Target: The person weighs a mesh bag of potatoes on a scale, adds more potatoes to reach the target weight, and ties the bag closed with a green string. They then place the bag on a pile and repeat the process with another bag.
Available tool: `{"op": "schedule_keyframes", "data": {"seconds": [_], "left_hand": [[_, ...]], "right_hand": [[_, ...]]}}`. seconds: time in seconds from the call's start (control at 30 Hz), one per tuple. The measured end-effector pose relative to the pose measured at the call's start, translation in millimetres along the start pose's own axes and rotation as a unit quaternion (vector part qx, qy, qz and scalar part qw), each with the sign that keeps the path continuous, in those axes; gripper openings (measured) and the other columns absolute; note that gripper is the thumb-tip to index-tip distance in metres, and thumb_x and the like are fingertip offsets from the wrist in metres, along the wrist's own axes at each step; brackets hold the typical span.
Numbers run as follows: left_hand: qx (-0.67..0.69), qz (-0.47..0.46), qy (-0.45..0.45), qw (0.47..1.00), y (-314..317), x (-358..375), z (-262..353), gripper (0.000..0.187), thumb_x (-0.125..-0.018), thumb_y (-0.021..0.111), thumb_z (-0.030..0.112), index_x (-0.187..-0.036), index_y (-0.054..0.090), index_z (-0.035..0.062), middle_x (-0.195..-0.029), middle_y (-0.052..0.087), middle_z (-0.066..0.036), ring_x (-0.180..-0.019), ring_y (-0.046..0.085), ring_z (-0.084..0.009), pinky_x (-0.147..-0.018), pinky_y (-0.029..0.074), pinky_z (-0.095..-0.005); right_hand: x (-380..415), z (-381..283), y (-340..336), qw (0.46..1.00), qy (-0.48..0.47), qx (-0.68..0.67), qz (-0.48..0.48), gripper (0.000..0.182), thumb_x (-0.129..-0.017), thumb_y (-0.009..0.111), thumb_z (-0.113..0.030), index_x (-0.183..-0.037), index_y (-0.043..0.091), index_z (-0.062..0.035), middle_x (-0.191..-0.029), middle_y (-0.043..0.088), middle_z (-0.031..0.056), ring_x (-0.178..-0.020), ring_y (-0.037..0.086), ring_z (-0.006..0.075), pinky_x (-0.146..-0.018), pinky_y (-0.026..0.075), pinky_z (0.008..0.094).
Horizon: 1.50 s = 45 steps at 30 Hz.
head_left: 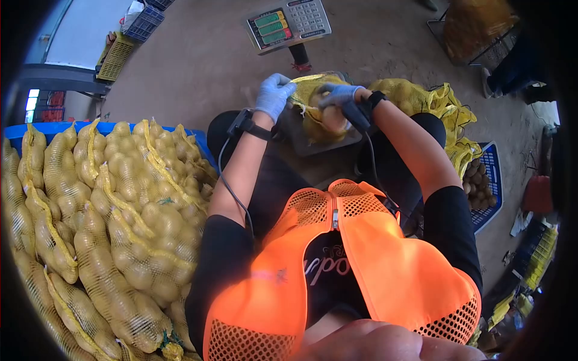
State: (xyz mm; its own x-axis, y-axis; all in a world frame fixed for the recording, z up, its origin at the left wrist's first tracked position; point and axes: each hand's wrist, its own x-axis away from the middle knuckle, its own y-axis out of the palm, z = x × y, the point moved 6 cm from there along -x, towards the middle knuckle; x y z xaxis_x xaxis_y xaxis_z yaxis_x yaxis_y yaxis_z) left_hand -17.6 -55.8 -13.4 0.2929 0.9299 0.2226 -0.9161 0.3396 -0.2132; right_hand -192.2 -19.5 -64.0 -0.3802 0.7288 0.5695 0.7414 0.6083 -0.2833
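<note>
1 yellow mesh bag [317, 130] on grey platform [304, 146], near scale display [286, 25]. Left hand [274, 97]: fingers pinched closed on bag's edge. Right hand [341, 95]: half-curled over blurred potato [333, 118] at bag mouth; can't tell if gripped. Display: 3 green readouts, digits too small to read. Black shirt [324, 283] lettering part-covered by orange vest [256, 283], not fully legible.

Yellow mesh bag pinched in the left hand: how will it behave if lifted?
The yellow mesh bag is likely floppy: its thin netting gathers at the left hand. It would probably sag, since its lower part bulges.
</note>
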Motion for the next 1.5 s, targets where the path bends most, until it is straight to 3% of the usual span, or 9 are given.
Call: {"op": "schedule_keyframes", "data": {"seconds": [0.07, 0.13, 0.27, 0.37, 0.43, 0.87, 1.1, 1.3, 1.5], "left_hand": [[0.012, -0.006, -0.006, 1.0, 8, 4, 4, 0.006, -0.083, 0.064, 0.009, -0.084, 0.06, 0.0041, -0.069, 0.06, -0.001, -0.054, 0.055, -0.0083, -0.045, 0.047, -0.0237], [0.056, -0.024, -0.023, 0.998, -5, 12, -22, 0.005, -0.083, 0.064, 0.008, -0.083, 0.06, 0.004, -0.07, 0.061, -0.002, -0.054, 0.055, -0.0082, -0.045, 0.047, -0.0227], [0.1, -0.026, 0.033, 0.994, -7, -1, -24, 0.004, -0.083, 0.064, 0.006, -0.084, 0.06, 0.0041, -0.072, 0.061, -0.003, -0.054, 0.056, -0.0085, -0.045, 0.046, -0.0205], [0.182, 0.019, -0.029, 0.983, -21, -3, -32, 0.003, -0.083, 0.064, 0.006, -0.084, 0.061, 0.0045, -0.073, 0.062, -0.004, -0.054, 0.057, -0.0092, -0.045, 0.047, -0.0207], [0.194, 0.022, -0.034, 0.98, -19, -5, -38, 0.003, -0.083, 0.064, 0.006, -0.084, 0.061, 0.0044, -0.074, 0.062, -0.005, -0.053, 0.056, -0.0099, -0.045, 0.047, -0.0209], [0.26, 0.012, 0.117, 0.958, -16, 10, 10, 0.003, -0.085, 0.062, 0.003, -0.087, 0.06, 0.0017, -0.075, 0.064, -0.008, -0.053, 0.059, -0.0133, -0.048, 0.049, -0.022], [0.124, 0.038, 0.033, 0.991, -10, -5, -17, 0.009, -0.086, 0.062, 0.007, -0.093, 0.059, 0.0014, -0.077, 0.065, -0.008, -0.055, 0.061, -0.0124, -0.05, 0.05, -0.0217], [0.093, -0.002, -0.013, 0.996, -7, 5, -36, 0.022, -0.091, 0.058, 0.022, -0.103, 0.057, 0.0037, -0.085, 0.064, -0.009, -0.056, 0.06, -0.0113, -0.049, 0.047, -0.0203], [0.038, 0.044, -0.273, 0.96, -11, 18, -137, 0.029, -0.09, 0.058, 0.027, -0.11, 0.054, 0.0066, -0.088, 0.064, -0.01, -0.059, 0.059, -0.0116, -0.049, 0.045, -0.0214]], "right_hand": [[19, 7, 10, 0.991, 0.043, 0.122, -0.044, 0.062, -0.08, 0.065, -0.044, -0.13, 0.046, -0.013, -0.122, 0.053, 0.0127, -0.11, 0.053, 0.023, -0.091, 0.044, 0.0361], [26, 30, 37, 0.942, 0.202, -0.269, -0.006, 0.061, -0.083, 0.06, -0.05, -0.129, 0.047, -0.0122, -0.119, 0.056, 0.0109, -0.106, 0.054, 0.0221, -0.089, 0.045, 0.0327], [10, 31, 16, 0.935, 0.143, -0.325, 0.014, 0.06, -0.086, 0.055, -0.054, -0.128, 0.048, -0.0125, -0.118, 0.057, 0.0097, -0.103, 0.055, 0.0209, -0.088, 0.045, 0.031], [-5, 30, -8, 0.961, 0.043, 0.261, 0.083, 0.06, -0.085, 0.056, -0.047, -0.131, 0.046, -0.0095, -0.121, 0.057, 0.0163, -0.111, 0.054, 0.0311, -0.091, 0.045, 0.0336], [9, 12, -21, 0.924, 0.09, 0.365, 0.069, 0.065, -0.08, 0.062, -0.041, -0.133, 0.043, -0.0086, -0.115, 0.059, 0.0208, -0.109, 0.054, 0.0364, -0.091, 0.045, 0.0377], [76, -48, -32, 0.91, 0.025, 0.307, 0.277, 0.079, -0.072, 0.073, -0.032, -0.134, 0.034, -0.0037, -0.104, 0.062, 0.023, -0.098, 0.061, 0.0344, -0.081, 0.049, 0.0403], [70, -36, -29, 0.932, 0.004, 0.229, 0.282, 0.09, -0.07, 0.072, -0.024, -0.139, 0.022, 0.0032, -0.095, 0.061, 0.0242, -0.078, 0.062, 0.0358, -0.067, 0.049, 0.0411], [84, -48, -40, 0.907, -0.149, 0.214, 0.33, 0.07, -0.067, 0.076, -0.022, -0.128, 0.046, -0.0028, -0.101, 0.06, 0.02, -0.089, 0.061, 0.0338, -0.074, 0.049, 0.0382], [131, -33, -102, 0.753, -0.218, 0.034, 0.619, 0.052, -0.068, 0.075, -0.004, -0.116, 0.056, -0.0039, -0.103, 0.057, 0.0053, -0.086, 0.056, 0.0147, -0.074, 0.045, 0.024]]}}
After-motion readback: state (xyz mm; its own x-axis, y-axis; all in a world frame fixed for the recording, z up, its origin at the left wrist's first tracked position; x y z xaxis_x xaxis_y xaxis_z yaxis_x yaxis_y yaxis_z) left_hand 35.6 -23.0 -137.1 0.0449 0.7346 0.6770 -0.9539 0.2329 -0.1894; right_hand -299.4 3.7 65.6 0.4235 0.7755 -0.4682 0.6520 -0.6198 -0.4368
